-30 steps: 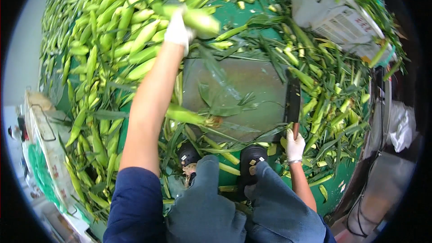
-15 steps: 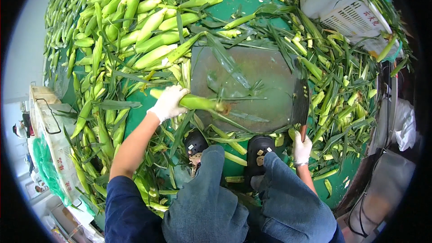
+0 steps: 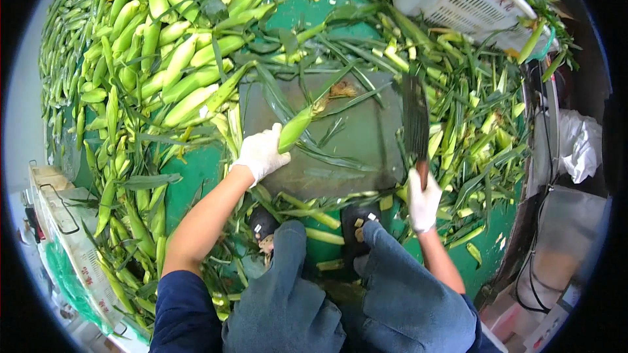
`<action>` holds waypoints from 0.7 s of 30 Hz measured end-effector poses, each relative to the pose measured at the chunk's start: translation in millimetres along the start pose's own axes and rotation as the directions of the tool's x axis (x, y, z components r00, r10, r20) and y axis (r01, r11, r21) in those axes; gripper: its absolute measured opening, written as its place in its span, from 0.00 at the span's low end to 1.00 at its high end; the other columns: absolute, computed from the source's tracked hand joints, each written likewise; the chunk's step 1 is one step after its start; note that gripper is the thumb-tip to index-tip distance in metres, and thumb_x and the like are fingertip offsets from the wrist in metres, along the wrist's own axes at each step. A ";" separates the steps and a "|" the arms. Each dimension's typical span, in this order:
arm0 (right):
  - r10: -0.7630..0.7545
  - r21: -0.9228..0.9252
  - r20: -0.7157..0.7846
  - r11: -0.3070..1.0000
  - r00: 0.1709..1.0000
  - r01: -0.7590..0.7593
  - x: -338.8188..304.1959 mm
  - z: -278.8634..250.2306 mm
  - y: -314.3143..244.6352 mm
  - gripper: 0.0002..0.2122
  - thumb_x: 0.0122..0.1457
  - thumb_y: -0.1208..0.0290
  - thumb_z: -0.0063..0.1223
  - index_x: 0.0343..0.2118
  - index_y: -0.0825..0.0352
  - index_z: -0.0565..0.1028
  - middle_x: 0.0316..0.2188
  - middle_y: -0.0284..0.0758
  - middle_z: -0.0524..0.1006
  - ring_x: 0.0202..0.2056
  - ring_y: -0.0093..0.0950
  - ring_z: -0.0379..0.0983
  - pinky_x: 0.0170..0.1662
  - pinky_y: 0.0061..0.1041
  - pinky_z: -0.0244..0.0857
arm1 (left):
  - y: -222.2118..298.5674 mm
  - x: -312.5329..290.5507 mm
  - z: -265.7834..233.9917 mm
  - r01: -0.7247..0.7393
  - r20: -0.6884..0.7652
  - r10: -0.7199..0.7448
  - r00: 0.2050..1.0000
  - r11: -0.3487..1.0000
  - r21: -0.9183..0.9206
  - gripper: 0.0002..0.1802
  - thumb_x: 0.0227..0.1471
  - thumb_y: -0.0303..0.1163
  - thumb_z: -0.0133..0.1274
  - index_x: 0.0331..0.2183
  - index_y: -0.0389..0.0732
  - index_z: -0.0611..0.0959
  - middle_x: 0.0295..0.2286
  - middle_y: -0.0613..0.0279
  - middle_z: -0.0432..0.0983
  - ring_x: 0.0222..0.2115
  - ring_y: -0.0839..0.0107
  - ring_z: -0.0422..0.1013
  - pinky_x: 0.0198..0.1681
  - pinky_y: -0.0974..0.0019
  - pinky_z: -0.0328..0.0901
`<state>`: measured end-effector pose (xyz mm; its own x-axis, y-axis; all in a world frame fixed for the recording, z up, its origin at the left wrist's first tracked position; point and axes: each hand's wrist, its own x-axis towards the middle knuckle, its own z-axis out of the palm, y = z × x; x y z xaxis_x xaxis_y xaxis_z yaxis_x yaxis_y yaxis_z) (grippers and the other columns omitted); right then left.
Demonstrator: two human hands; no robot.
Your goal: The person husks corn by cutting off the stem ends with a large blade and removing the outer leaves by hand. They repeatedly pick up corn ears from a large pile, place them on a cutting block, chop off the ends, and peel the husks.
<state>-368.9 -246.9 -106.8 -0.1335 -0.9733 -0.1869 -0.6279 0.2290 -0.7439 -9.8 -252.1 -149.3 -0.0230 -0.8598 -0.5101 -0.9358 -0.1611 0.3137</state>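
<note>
White-gloved, my left hand (image 3: 259, 155) is closed around a green ear of corn in its husk (image 3: 296, 129). The ear tilts up and away over a dark board (image 3: 353, 180), its brown silk end (image 3: 341, 90) pointing to the far side. My right hand (image 3: 423, 204), gloved too, grips the wooden handle of a large knife (image 3: 416, 124). Its broad dark blade points away from me along the board's right edge, apart from the ear. Long loose leaves (image 3: 278, 95) lie across the board.
Many husked-in ears (image 3: 180, 62) are heaped at the left and far left. Cut stalks and leaves (image 3: 481, 137) pile up on the right. A white crate (image 3: 458, 3) stands far right, another crate (image 3: 82, 235) near left. My dark shoes (image 3: 360, 222) are close to the board's near edge.
The knife has come up from low beside the board, its blade now showing in full. The ear in my left hand has turned from pointing right to pointing up and away. The whole view has shifted.
</note>
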 end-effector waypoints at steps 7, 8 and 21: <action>-0.411 0.166 0.114 0.906 0.905 0.390 27.9 54.2 -93.1 0.06 0.52 0.72 0.55 0.29 0.67 0.71 0.17 0.37 0.72 0.18 0.25 0.66 0.25 0.24 0.64 | 4.6 -4.5 0.4 -0.008 -0.025 0.010 1.000 0.996 0.092 0.31 0.41 0.45 0.57 0.43 0.38 0.67 0.32 0.47 0.75 0.35 0.52 0.73 0.39 0.56 0.67; -0.431 0.122 0.180 0.902 0.884 0.415 18.6 70.0 -91.8 0.08 0.53 0.70 0.56 0.31 0.68 0.71 0.19 0.42 0.74 0.19 0.34 0.71 0.26 0.28 0.66 | -0.3 -6.5 2.6 -0.001 -0.038 0.005 0.999 0.995 0.102 0.30 0.41 0.45 0.57 0.42 0.38 0.67 0.32 0.47 0.75 0.35 0.52 0.73 0.39 0.56 0.67; -0.033 -0.016 -0.030 0.999 0.999 0.032 31.1 22.7 -44.4 0.19 0.58 0.58 0.53 0.21 0.72 0.70 0.13 0.37 0.66 0.17 0.22 0.60 0.23 0.28 0.58 | 27.9 8.7 12.0 -0.327 -0.280 -0.177 0.944 -0.370 -0.869 0.21 0.48 0.27 0.55 0.45 0.40 0.70 0.42 0.58 0.71 0.44 0.65 0.68 0.49 0.61 0.64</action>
<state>-327.8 -286.9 -94.1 -0.1355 -0.9803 -0.1434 -0.6438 0.1972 -0.7393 -40.3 -258.3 -154.6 0.2421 -0.9185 -0.3125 0.6598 -0.0803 0.7471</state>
